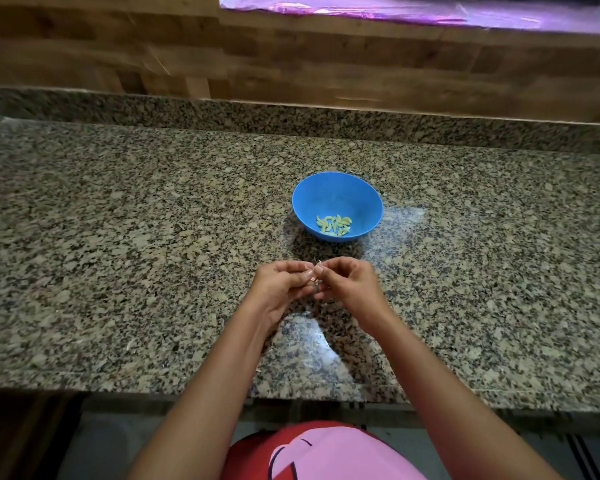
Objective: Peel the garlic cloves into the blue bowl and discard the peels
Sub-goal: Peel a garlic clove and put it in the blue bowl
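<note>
One garlic clove between curled left hand and curled right hand

— Can any text, label, brand or number be read?

— None can be read. No marking is seen on the blue bowl.

— And on the pink and red garment?

— A print with dark lines is seen there, but no letters can be made out in it.
</note>
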